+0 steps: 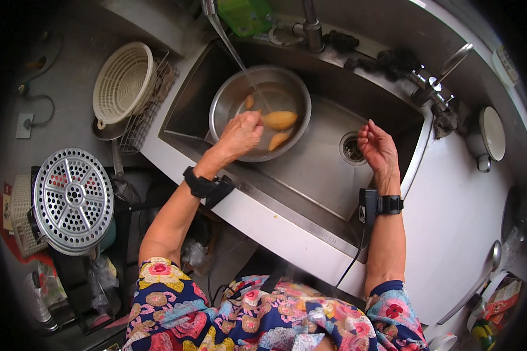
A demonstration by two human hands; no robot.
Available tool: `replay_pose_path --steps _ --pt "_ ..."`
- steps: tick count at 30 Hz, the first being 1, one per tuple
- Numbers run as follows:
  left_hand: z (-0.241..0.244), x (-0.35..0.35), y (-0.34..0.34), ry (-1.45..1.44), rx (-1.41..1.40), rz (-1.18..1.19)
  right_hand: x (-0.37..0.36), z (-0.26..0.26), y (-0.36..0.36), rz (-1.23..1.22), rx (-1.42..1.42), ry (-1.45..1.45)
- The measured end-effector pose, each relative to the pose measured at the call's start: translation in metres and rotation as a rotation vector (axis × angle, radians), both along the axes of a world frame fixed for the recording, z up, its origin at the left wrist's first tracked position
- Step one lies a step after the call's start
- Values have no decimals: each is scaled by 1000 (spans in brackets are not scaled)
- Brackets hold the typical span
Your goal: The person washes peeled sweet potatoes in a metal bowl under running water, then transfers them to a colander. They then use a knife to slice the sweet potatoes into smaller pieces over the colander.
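My left hand [244, 131] is closed in a fist over the near side of a round stainless steel basin [217, 109]. Its fingertips face away from me, so whether they grip anything is hidden. Water [236, 53] runs from a faucet [209, 7] into the basin. Peeled yellow pieces, perhaps sweet potato, lie in the water: a large one [280, 119], a wedge [278, 141] and a small one [249, 102]. My right hand [377, 147] hovers beside the sink drain [350, 149], its fingers loosely curled together, and I see nothing in it.
The basin stands in a stainless steel sink [320, 175] with a white front edge [281, 228]. Left are a cream plastic colander [125, 83], a wire rack [140, 127] and a perforated steamer plate [74, 202]. Right are a second tap [432, 87] and an enamel pot [492, 134].
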State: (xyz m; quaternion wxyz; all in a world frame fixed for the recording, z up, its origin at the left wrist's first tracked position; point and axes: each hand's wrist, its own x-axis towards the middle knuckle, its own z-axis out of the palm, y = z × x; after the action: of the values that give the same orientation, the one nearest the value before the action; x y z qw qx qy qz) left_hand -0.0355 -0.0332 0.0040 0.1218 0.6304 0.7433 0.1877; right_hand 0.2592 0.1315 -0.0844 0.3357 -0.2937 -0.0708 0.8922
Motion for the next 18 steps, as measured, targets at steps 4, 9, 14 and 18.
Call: replay_pose_path --steps 4,9,14,18 --pt "21 43 43 -288 19 106 2 -8 4 13 10 24" --pt "13 55 114 -400 210 378 0 -6 2 -15 7 -26" --pt "20 50 183 -478 440 577 4 -4 4 -45 5 -35" --pt "16 7 230 -595 707 688 -3 -1 -1 -23 0 -7"
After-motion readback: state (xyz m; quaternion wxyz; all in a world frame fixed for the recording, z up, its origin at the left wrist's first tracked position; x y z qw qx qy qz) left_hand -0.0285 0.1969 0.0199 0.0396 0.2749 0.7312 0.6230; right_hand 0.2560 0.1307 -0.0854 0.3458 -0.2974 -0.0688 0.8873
